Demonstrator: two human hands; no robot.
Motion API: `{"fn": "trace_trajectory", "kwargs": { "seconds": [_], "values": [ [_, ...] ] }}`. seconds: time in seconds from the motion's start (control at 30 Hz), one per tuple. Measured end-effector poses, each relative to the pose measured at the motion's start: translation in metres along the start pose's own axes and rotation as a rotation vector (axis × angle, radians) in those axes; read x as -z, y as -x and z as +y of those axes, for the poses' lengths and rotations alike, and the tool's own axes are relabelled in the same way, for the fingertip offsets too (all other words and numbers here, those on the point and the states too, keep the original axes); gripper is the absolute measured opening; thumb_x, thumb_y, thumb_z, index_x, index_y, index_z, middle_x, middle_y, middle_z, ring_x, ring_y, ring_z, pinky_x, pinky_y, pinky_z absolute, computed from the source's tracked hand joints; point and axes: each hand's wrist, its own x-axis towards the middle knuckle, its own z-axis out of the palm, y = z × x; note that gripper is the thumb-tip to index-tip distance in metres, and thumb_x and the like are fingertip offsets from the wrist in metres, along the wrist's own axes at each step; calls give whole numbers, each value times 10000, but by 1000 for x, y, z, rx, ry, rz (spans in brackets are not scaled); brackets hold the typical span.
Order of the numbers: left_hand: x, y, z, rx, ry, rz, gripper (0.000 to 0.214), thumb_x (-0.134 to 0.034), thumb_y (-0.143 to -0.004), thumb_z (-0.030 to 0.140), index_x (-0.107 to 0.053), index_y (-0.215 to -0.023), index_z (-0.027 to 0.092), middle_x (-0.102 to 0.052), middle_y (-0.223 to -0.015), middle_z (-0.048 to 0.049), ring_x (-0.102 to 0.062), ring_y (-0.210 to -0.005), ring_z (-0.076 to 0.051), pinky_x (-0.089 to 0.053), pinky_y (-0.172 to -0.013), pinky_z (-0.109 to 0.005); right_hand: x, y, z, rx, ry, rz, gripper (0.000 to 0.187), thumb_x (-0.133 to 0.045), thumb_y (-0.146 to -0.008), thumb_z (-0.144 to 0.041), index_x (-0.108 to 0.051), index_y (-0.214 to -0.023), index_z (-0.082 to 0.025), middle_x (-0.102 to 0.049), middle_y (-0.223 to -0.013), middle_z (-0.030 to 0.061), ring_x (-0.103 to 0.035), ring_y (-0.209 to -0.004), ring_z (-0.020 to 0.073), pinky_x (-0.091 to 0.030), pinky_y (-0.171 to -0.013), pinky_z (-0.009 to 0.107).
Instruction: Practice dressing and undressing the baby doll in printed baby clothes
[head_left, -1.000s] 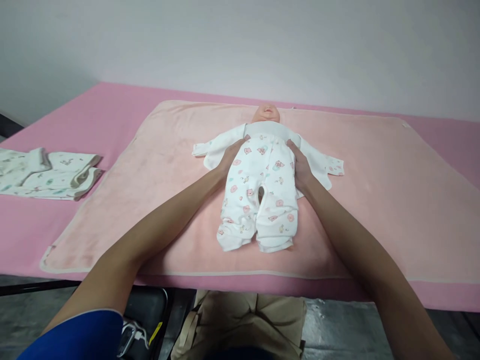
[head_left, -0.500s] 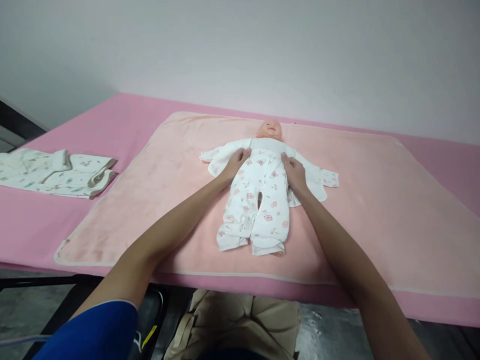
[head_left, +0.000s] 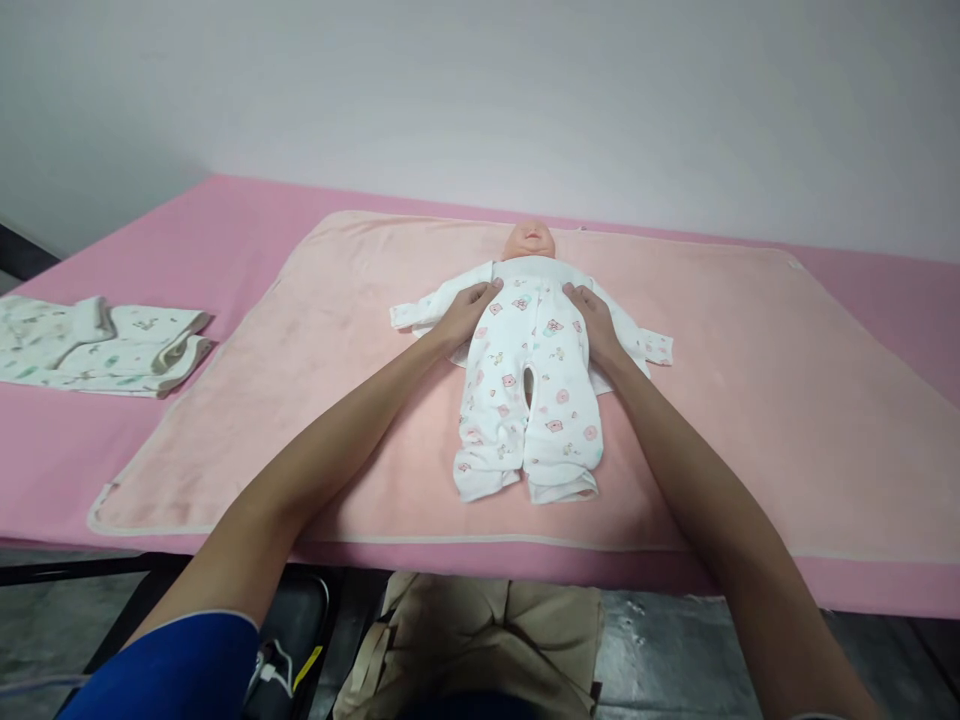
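Observation:
A baby doll lies on its back with its head away from me. White baby pants with pink prints cover it up to the chest, and a small slit shows at the crotch. Beneath the waistband, a white baby jacket spreads out with both sleeves to the sides. My left hand has its thumb and fingers closed at the left side of the waist, and my right hand does likewise at the right side. The doll's legs and feet are not visible.
Under the doll a peach blanket is spread over a pink-covered table. Folded printed baby clothing lies at the left. A pale wall rises behind the table. A dark chair is below the front edge.
The pant legs have swung to the right, and the doll lies straighter. Both hands keep their places at the waist. My view has shifted slightly.

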Motion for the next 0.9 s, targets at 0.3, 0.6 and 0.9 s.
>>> {"fn": "trace_trajectory", "kwargs": {
  "seconds": [0.3,0.6,0.9],
  "values": [
    [6,-33,20,-254,-411,28,418,-500,-1150,471,-370,-831,235,-370,-774,22,-382,-719,-156,-347,-720,-311,4,-26,-16,-27,-69,-17,597,-768,-899,-806,-529,-831,-263,-483,-723,-33,-509,-739,185,-511,-790,363],
    [-2,-58,20,-350,-735,-141,242,-452,-1147,433,-483,-995,247,-561,-763,-9,-582,-735,-223,-408,-766,-343,5,-39,-18,71,332,15,413,-731,-988,-555,-480,-828,-268,-527,-761,-13,-540,-800,222,-517,-921,418],
    [-1,-62,16,-332,-1012,88,385,-516,-1109,564,-598,-1225,205,-696,-1054,-171,-650,-1202,-403,-510,-1021,-523,-9,-66,-22,-84,579,128,304,-592,-1091,-464,-513,-895,-246,-624,-1010,93,-589,-1106,314,-471,-1089,546]
  ]
}}
